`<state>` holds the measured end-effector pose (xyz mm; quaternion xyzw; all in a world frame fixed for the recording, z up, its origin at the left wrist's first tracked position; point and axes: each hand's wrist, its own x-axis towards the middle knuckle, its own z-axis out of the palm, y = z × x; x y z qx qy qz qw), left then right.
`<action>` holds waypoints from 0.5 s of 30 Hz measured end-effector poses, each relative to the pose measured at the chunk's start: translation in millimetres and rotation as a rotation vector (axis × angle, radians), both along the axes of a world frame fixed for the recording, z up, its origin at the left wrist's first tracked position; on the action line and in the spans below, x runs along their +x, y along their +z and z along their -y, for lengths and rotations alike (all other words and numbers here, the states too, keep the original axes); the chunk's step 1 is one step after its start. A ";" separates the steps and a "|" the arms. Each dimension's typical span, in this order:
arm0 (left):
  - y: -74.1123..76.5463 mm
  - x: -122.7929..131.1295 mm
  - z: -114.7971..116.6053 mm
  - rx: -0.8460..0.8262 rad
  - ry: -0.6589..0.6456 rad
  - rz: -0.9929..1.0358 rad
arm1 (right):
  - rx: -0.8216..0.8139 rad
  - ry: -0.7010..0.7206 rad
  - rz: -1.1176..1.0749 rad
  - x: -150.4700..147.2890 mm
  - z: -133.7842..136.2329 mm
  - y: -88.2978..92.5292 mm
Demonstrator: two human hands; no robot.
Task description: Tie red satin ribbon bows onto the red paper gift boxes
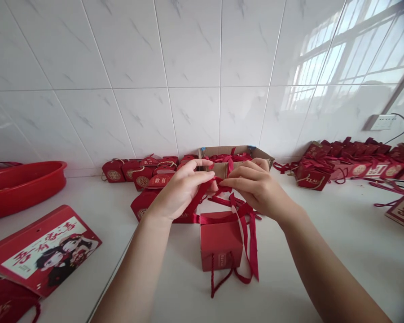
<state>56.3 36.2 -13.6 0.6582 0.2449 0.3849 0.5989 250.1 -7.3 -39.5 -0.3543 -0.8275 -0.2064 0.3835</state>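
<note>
A small red gift box point(221, 242) rests on the white countertop between my forearms, a red cord handle hanging down its near side. Wide red ribbon point(253, 246) runs across its far top edge, with tails dangling at its right. Just beyond the box, my left hand point(178, 190) pinches a length of the same ribbon. The fingers of my right hand point(257, 186) are closed on the ribbon too, close to the left fingertips. My fingers partly hide the stretch of ribbon between them.
Several red boxes point(114, 171) stand along the tiled wall, behind my left hand. An open cardboard carton point(262, 158) holds red ribbons. More boxes point(314, 176) line the right. At left are a red basin point(27, 188) and a printed red box point(50, 255).
</note>
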 end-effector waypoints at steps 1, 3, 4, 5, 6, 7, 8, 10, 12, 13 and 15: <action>-0.3 0.7 0.1 0.005 0.002 0.008 | 0.007 -0.006 0.003 -0.4 -0.7 -0.7; -1.1 2.1 1.0 0.061 0.041 -0.012 | 0.008 -0.001 -0.010 0.5 -3.8 -2.3; -1.4 2.4 2.0 0.119 0.088 -0.047 | 0.006 0.010 -0.026 1.8 -5.9 -2.9; -1.3 2.3 3.3 0.195 0.153 -0.096 | 0.001 0.027 -0.050 3.6 -8.0 -3.3; -0.7 1.4 5.0 0.282 0.224 -0.154 | -0.009 0.055 -0.085 5.8 -9.9 -3.4; 0.5 -0.5 6.7 0.371 0.297 -0.213 | -0.026 0.094 -0.131 8.5 -10.9 -3.3; 2.5 -3.4 8.5 0.453 0.362 -0.269 | -0.045 0.139 -0.193 11.5 -10.8 -3.0; 8.1 -12.8 11.3 0.589 0.477 -0.365 | -0.092 0.216 -0.332 19.1 -6.0 -3.1; 13.8 -26.0 13.0 0.700 0.583 -0.439 | -0.143 0.221 -0.439 29.1 4.8 -6.1; 15.4 -33.6 13.4 0.749 0.627 -0.475 | -0.169 0.184 -0.474 35.3 11.5 -9.6; 12.6 -49.8 14.0 0.832 0.670 -0.562 | -0.239 0.047 -0.536 49.8 25.5 -21.2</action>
